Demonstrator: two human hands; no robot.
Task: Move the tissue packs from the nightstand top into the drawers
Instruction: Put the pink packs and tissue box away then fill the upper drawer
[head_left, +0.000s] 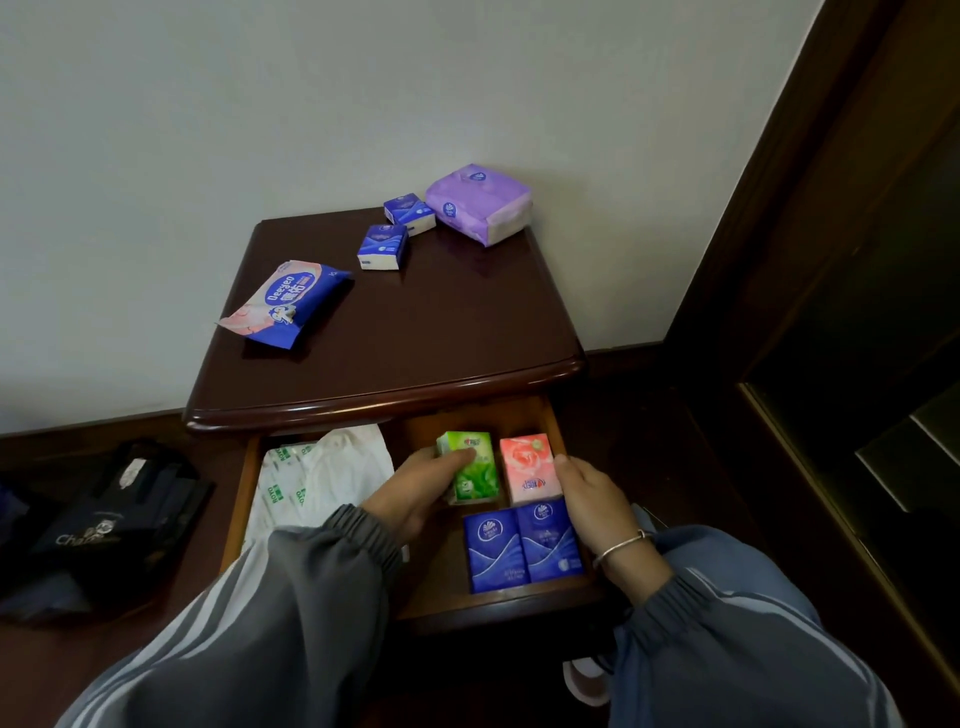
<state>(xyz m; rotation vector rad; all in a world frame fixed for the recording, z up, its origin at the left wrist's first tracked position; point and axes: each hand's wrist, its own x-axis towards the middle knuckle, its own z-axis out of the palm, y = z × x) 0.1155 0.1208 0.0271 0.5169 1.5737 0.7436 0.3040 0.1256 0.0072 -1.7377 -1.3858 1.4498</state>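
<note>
Head view: left hand (415, 488) gripping green pack (470, 467), right hand (592, 499) open against pink pack (530, 467), both at the drawer's (498, 603) right rear corner; four packs remain on the nightstand top (415, 338); crowding risks toppling neighbours.

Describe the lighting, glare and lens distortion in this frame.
Head view: dim, soft indoor light; faint glare on the nightstand top near the purple tissue pack; wide-angle bending bows the door frame at right; sleeves nearest the lens look stretched; pack labels in the drawer are soft.
</note>
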